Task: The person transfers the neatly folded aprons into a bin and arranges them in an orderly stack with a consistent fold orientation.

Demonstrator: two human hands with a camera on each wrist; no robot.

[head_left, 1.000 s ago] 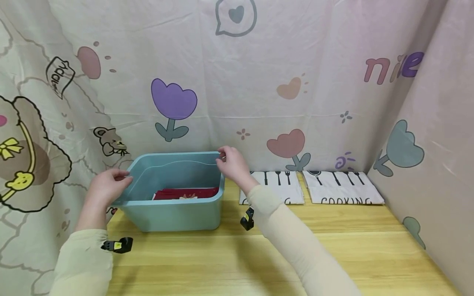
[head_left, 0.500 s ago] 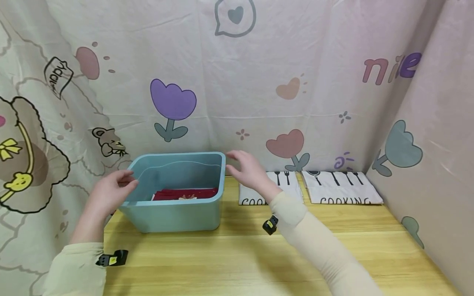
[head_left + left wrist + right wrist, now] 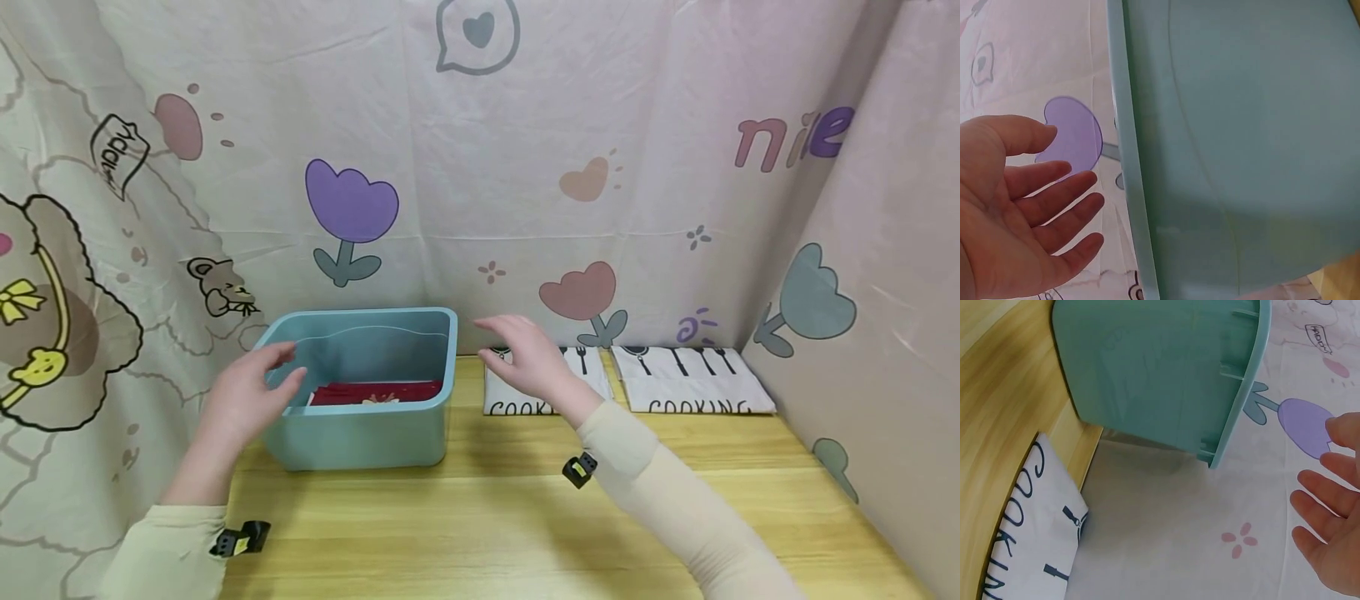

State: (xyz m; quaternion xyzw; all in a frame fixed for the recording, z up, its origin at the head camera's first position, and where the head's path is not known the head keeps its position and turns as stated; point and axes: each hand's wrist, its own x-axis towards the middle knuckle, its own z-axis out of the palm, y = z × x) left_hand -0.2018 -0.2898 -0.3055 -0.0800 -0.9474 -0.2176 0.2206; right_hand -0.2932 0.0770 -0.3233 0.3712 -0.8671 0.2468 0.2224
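Note:
A teal plastic bin (image 3: 356,437) stands on the wooden table at the left, with folded red cloth (image 3: 405,392) lying inside it. My left hand (image 3: 247,396) hovers at the bin's left front corner, thumb and fingers spread apart around nothing. In the left wrist view its fingers are relaxed beside the bin's rim (image 3: 1132,156). My right hand (image 3: 525,354) is off the bin's right side, above a folded white cloth (image 3: 502,408) printed with utensils and lettering. The right wrist view shows its fingers loosely extended, holding nothing.
A second folded white cloth (image 3: 693,383) lies to the right of the first, both at the table's back edge. Printed curtains (image 3: 487,183) enclose the table behind and on both sides. Bare wood (image 3: 450,533) shows in front of the bin.
My right hand has let go of the bin's back right rim and moved right. The left hand has come off the left rim and shifted rightward, its fingers parting. The bin stays put.

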